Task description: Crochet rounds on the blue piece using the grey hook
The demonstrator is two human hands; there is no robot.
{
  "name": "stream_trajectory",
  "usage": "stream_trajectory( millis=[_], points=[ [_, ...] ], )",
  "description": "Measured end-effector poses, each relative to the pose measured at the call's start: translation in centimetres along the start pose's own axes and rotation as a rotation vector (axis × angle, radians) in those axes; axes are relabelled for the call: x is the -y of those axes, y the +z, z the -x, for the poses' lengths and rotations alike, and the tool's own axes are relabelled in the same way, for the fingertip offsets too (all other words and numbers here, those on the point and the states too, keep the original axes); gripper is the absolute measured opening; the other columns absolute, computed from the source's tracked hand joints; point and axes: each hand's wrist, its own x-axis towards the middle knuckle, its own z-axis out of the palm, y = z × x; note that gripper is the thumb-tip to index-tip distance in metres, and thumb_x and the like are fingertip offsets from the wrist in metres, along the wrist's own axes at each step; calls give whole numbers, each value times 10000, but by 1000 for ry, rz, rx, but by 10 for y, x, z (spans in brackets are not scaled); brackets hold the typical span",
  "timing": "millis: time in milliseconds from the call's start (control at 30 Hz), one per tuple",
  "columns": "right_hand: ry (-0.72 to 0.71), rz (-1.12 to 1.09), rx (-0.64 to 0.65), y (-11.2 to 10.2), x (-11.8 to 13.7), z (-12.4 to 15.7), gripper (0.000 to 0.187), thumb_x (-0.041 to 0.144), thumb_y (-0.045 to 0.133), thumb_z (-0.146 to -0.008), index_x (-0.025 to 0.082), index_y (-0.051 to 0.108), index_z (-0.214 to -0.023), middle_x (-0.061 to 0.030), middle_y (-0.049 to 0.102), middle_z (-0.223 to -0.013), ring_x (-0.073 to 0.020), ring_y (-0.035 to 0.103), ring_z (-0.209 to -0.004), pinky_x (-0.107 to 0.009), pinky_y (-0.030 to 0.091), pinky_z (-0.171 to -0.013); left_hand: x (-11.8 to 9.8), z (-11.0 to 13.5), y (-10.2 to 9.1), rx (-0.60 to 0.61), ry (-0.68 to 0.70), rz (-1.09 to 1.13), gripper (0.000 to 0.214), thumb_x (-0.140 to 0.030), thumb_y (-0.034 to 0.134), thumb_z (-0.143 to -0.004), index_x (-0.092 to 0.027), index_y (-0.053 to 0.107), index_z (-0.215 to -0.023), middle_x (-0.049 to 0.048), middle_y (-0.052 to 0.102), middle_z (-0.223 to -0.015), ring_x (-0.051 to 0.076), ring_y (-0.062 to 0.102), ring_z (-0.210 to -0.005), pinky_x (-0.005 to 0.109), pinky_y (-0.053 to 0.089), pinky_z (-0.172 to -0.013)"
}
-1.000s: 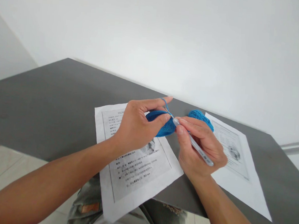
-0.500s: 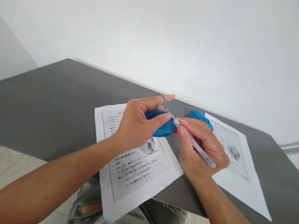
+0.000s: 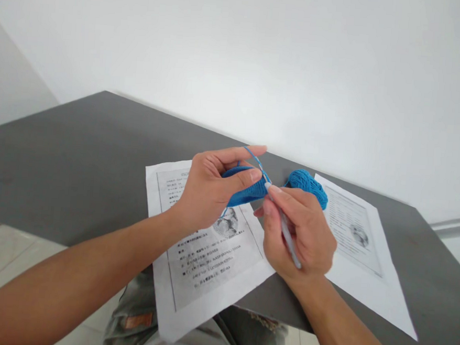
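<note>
My left hand (image 3: 209, 189) pinches a flat blue crocheted piece (image 3: 248, 190) between thumb and fingers, with a strand of blue yarn looped over its raised forefinger. My right hand (image 3: 302, 233) is closed round a pale grey crochet hook (image 3: 285, 229), whose tip meets the edge of the blue piece. A ball of the same blue yarn (image 3: 308, 184) lies on the table just behind my right hand.
Two printed sheets lie on the dark grey table (image 3: 77, 156): one printed sheet (image 3: 200, 254) under my left hand hangs over the near edge, another printed sheet (image 3: 362, 245) lies to the right. A white wall stands behind. My lap and the tiled floor show below.
My right hand has turned and shifted slightly left, swinging the hook's handle down. The blue piece has tilted in my left hand, and the forefinger stays raised.
</note>
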Motion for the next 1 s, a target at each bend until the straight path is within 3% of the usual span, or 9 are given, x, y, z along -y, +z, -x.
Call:
stream_trajectory(
  millis=[133,300,600,867,1000],
  points=[
    [-222,117,-1,-2,0,-5,520,26,753,-917,136,652,-1415,-121,782,-1039,-234,759,-869,-414,658,-743,-6,2,0,52,-129,142,365,-190,965,-706,-160,873,-1058,39,799,-774,144,733,-682,244,588,-648],
    [-310,-37,-18,-5,-11,-10,676,39,786,-890,211,616,-1521,-98,812,-1044,-245,776,-844,-403,664,-676,-14,3,-2,105,-190,140,258,-146,891,-758,-188,878,-1012,39,802,-796,148,737,-686,264,599,-654],
    [30,-315,-12,-13,-18,-11,474,82,783,-919,317,768,-1331,-46,846,-1040,-226,802,-839,-397,692,-721,-21,-5,-7,73,-254,66,266,-95,885,-723,-177,881,-975,-1,748,-713,121,677,-593,248,551,-571],
    [29,-346,19,-23,-24,-14,468,27,802,-875,271,802,-1274,-55,836,-1009,-233,806,-814,-403,694,-626,-23,-11,-14,120,-303,-4,280,-127,917,-715,-186,885,-986,24,796,-743,141,730,-633,237,589,-616],
    [26,-305,47,-27,-26,-18,460,70,811,-886,322,802,-1271,-38,845,-965,-248,802,-783,-423,679,-585,-24,-12,-16,124,-345,-42,279,-146,925,-706,-182,887,-980,35,794,-728,150,719,-611,243,577,-587]
  ],
)
